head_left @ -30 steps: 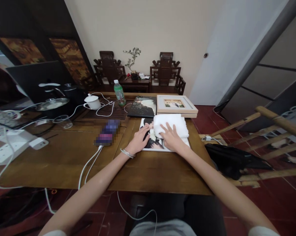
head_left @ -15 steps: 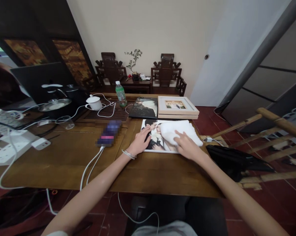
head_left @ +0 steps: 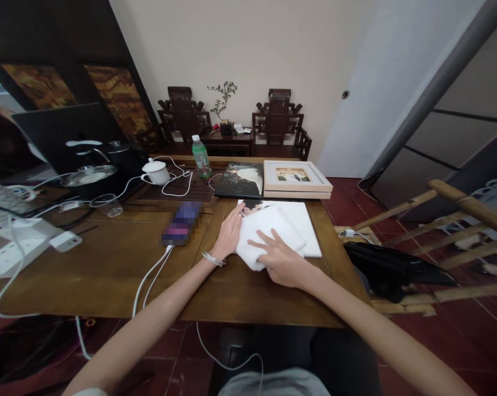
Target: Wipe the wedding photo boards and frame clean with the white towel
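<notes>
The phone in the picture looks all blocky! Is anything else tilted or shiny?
In the head view, coarse square blocks cover the phone, so it can't be read; in that same head view, the white door slants, probably from wide-angle distortion; also in the head view, the white cloth under the right hand looks softly lit, without strong glare.

One head view looks forward and down over the near table (head_left: pixel 248 300) to a wall (head_left: pixel 248 49), edges seemingly stretched.
</notes>
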Action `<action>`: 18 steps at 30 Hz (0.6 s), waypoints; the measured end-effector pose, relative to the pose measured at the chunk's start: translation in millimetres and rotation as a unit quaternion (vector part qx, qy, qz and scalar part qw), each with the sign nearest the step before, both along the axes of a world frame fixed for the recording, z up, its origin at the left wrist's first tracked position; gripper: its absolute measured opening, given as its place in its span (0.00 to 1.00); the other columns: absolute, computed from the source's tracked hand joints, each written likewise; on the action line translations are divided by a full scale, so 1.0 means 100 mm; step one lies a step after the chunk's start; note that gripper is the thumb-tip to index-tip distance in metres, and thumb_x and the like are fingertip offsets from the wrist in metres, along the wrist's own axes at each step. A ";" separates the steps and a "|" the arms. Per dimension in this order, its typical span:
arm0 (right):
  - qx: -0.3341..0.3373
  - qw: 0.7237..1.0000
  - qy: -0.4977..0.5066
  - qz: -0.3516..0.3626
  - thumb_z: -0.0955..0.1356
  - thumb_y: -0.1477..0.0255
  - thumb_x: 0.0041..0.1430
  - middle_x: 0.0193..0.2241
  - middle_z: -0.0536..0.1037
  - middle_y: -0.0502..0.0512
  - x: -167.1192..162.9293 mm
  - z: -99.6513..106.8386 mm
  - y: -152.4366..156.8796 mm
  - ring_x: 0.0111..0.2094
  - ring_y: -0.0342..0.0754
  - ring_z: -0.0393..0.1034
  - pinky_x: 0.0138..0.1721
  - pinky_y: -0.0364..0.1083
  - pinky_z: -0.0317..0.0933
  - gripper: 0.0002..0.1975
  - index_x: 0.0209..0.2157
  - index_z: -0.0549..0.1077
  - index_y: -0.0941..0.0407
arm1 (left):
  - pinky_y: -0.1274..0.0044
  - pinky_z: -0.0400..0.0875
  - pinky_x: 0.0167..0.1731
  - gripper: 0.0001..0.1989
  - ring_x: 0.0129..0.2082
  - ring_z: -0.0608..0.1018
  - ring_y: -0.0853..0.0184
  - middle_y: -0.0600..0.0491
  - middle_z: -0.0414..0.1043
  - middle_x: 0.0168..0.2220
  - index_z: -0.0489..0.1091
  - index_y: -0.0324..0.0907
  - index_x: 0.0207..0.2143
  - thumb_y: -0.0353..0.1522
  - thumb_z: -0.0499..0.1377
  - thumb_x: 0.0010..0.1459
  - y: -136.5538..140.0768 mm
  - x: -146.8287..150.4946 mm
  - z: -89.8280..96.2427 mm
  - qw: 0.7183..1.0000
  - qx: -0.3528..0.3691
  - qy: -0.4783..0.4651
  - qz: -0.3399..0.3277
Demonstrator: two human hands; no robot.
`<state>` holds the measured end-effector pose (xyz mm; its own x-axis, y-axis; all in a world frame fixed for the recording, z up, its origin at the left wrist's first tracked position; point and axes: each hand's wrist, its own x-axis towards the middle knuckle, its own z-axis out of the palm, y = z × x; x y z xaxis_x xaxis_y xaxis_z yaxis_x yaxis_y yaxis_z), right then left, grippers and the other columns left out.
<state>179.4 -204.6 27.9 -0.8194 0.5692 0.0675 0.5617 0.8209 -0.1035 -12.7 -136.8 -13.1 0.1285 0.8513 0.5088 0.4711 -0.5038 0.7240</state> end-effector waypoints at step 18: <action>-0.006 0.978 0.066 -0.198 0.57 0.81 0.53 0.42 0.77 0.58 -0.34 0.24 0.98 0.42 0.52 0.70 0.39 0.43 0.58 0.18 0.42 0.71 0.56 | 0.63 0.62 0.58 0.18 0.59 0.67 0.58 0.44 0.66 0.56 0.65 0.39 0.54 0.31 0.48 0.63 0.06 0.01 -0.11 0.981 0.024 0.183 -0.053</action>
<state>145.7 -106.2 52.4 -0.5185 0.8420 0.1491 0.8171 0.5392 -0.2039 -11.6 -130.9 -24.4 0.3972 0.7990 0.4515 0.6378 -0.5941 0.4901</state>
